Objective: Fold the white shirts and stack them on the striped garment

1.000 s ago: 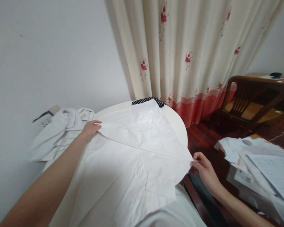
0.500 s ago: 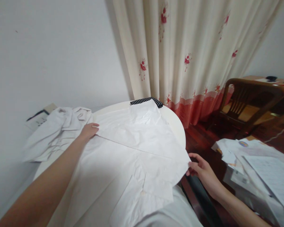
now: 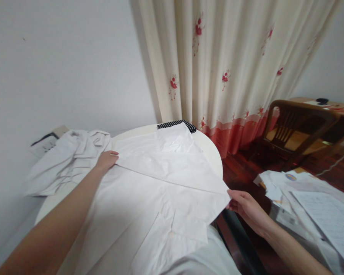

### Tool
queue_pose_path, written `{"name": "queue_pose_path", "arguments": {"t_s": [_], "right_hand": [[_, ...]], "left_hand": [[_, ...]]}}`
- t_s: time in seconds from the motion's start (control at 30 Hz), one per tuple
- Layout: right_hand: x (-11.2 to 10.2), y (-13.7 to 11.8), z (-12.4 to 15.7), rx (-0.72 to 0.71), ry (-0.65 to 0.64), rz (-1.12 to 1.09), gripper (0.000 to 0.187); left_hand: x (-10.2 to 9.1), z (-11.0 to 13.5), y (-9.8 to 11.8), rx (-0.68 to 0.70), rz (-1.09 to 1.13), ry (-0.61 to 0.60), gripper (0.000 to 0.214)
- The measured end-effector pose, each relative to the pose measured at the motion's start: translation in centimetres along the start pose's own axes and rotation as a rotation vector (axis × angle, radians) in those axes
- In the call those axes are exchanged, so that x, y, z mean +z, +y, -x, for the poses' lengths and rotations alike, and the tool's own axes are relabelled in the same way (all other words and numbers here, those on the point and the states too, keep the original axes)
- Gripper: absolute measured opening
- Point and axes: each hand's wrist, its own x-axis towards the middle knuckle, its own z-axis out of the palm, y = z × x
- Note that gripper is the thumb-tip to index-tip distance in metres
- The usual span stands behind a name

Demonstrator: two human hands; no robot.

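A white shirt lies spread over a round white table, its far part folded back along a straight crease. My left hand pinches the left end of that fold. At the right end of the fold, my right hand grips the shirt's corner just past the table's rim. The shirt has a chest pocket with a button near me.
A crumpled white garment is heaped at the table's left. A black-and-white striped cloth shows at the far edge. Flowered curtain behind; wooden chair and loose papers stand to the right on a dark red floor.
Both hands keep hold of the fold's ends. My right hand shifted slightly left and its fingers closed tighter on the corner; the view drifted a little.
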Motion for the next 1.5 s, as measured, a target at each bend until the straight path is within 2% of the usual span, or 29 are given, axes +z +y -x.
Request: {"name": "queue_pose_path", "arguments": {"t_s": [0.1,0.23,0.37,0.43,0.47,0.53,0.6,0.67,0.73,0.8,0.9,1.0,1.13,1.27,1.4,1.5], "right_hand": [[-0.2,0.0,0.2,-0.009,-0.035,-0.058,0.037],[-0.4,0.9,0.2,-0.026,-0.034,-0.025,0.040],[-1.6,1.8,-0.6,0.027,-0.021,0.206,0.044],[-2.6,1.6,-1.4,0.014,0.052,0.407,0.045],[-3.0,1.3,-1.8,-0.043,0.116,0.522,0.044],[-3.4,0.1,-2.7,-0.243,0.280,0.725,0.040],[-2.7,-1.7,-3.5,-0.451,0.391,0.841,0.036],[-0.8,-3.5,-4.6,-0.601,0.358,0.925,0.038],[1.8,-4.9,-6.2,-0.706,0.218,1.047,0.044],[4.2,-5.5,-8.3,-0.753,0.077,1.207,0.052],[6.1,-5.1,-11.8,-0.694,-0.022,1.466,0.061],[5.7,-4.2,-13.8,-0.555,-0.008,1.634,0.065],[4.6,-3.5,-14.1,-0.491,0.068,1.707,0.072],[4.7,-3.3,-13.9,-0.489,0.101,1.734,0.076],[4.5,-2.9,-14.1,-0.506,0.110,1.760,0.074],[4.1,-2.5,-14.3,-0.529,0.115,1.789,0.072]], "left_hand": [[0.1,0.1,0.2,-0.097,-0.010,0.038,0.021],[0.1,0.3,0.4,-0.130,-0.024,0.053,0.023],[0.2,0.2,0.3,-0.145,-0.054,0.059,0.023],[0.2,0.1,0.3,-0.147,-0.074,0.066,0.023],[0.2,0.0,0.4,-0.145,-0.085,0.071,0.023],[0.2,0.0,0.5,-0.142,-0.108,0.081,0.022],[0.2,0.0,0.6,-0.139,-0.131,0.092,0.022],[0.1,0.0,0.7,-0.133,-0.150,0.099,0.023],[0.0,0.0,0.8,-0.122,-0.168,0.103,0.024],[0.0,0.1,0.9,-0.104,-0.185,0.107,0.024],[0.1,0.2,0.7,-0.076,-0.208,0.126,0.024],[0.6,0.5,0.4,-0.049,-0.220,0.146,0.024],[1.0,0.6,-0.2,-0.004,-0.238,0.163,0.028],[0.2,0.4,0.1,0.112,-0.264,0.133,0.037],[-0.1,2.2,2.2,0.384,-0.316,-0.033,0.053],[1.5,5.0,4.5,0.481,-0.353,-0.225,0.058]]}}
